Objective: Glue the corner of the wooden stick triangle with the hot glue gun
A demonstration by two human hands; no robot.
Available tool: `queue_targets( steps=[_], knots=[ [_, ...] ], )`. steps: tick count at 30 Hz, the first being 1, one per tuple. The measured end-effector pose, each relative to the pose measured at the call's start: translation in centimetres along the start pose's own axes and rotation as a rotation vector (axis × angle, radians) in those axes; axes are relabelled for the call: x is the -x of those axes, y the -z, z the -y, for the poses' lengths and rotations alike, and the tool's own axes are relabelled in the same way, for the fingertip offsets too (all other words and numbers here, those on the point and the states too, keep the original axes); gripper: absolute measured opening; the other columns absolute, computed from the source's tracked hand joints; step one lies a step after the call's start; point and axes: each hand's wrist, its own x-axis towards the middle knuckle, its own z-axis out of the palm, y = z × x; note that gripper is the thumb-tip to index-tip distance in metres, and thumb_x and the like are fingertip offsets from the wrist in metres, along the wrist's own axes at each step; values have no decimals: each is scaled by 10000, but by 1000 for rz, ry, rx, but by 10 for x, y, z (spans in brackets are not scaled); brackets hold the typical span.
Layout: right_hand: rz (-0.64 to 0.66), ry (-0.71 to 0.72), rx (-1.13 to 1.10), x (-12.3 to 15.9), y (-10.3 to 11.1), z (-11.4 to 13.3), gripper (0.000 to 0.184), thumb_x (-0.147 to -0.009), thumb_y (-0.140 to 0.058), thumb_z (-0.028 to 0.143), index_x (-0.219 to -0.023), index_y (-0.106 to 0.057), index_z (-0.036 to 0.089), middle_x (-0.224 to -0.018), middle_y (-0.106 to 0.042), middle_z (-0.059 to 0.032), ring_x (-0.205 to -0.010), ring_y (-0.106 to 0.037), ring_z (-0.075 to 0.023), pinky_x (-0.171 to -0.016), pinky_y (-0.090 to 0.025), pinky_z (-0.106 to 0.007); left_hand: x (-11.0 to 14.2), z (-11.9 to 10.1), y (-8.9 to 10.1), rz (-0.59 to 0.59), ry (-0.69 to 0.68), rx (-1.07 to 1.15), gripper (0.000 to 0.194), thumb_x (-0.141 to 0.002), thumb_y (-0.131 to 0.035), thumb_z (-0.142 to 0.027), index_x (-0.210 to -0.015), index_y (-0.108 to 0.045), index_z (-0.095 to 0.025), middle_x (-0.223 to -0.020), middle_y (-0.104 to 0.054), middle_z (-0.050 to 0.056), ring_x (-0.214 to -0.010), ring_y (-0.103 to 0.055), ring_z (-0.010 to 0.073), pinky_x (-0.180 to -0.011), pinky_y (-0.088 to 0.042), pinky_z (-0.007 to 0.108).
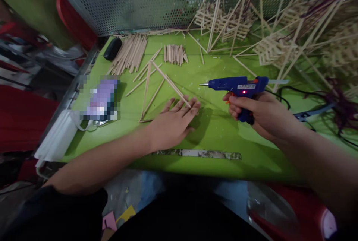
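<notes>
Dark clothes (179,211) are seen closest, at the bottom, just below the green table (268,162). On the table, the left hand (173,125) is laid palm down. Its fingers are stretched out and a little spread, and the end of a stick frame (146,88) is touched by them; whether it is pinched cannot be told. The frame is set near the middle of the table, partly covered by the hand.

By the right hand (260,114), a blue glue gun (229,83) is held. Its handle is wrapped by curled fingers, near the orange trigger (228,101). A red light is lit on its side, and its tip is pointed left, apart from the frame.

Long sticks (131,53) are piled beside a black case (112,48). Short sticks (173,54) are bunched nearby. Woven stick shapes (223,21) are crowded at the back right.
</notes>
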Motion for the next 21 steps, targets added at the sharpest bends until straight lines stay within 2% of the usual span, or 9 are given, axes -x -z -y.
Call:
queue_targets(
  steps=[4, 7, 10, 13, 17, 21],
  knots=[
    [18, 0, -10, 0, 2, 2, 153, -902, -926, 312, -896, -822, 200, -707, -602, 3, -670, -533, -141, -634, -443, -308, 6, 8, 2, -30, -105, -24, 760, -1184, -490, -276, -1883, -192, -265, -1936, -132, 201, -1806, -139, 438, -1430, -228, 755],
    [23, 18, -11, 0, 2, 3, 137, -909, -913, 314, -916, -825, 210, -691, -595, 8, -661, -528, -147, -626, -448, -314, 8, 14, 6, 2, -172, -40, 799, -1174, -553, -313, -1883, -187, -340, -1941, -74, 184, -1803, -97, 453, -1422, -252, 748],
    [9, 14, 10, -1, 2, 4, 170, -872, -926, 339, -895, -813, 214, -678, -581, 19, -646, -523, -141, -611, -447, -304, 7, 19, 7, 57, -170, -39, 794, -1180, -539, -342, -1886, -176, -314, -1946, -66, 160, -1810, -76, 433, -1435, -243, 726],
    [-9, 10, 28, -2, 1, 5, 195, -850, -936, 361, -882, -806, 220, -678, -579, 24, -643, -526, -141, -606, -459, -301, 10, 23, 11, 86, -181, -26, 809, -1160, -522, -256, -1887, -169, -291, -1947, -31, 158, -1817, -63, 400, -1450, -231, 688],
    [-19, 19, 17, -3, 4, 6, 164, -868, -918, 340, -895, -809, 222, -680, -580, 27, -643, -534, -135, -606, -464, -293, 33, 28, 25, 60, -215, -14, 829, -1139, -547, -219, -1883, -192, -308, -1947, -41, 143, -1823, -67, 355, -1462, -252, 625],
    [-10, 45, 6, -3, 8, 6, 160, -886, -911, 339, -923, -816, 216, -714, -590, 20, -661, -546, -134, -615, -478, -292, 48, 27, 31, 57, -174, -27, 747, -1189, -515, -386, -1853, -282, -135, -1923, -202, 199, -1810, -225, 332, -1447, -343, 515]
  ],
)
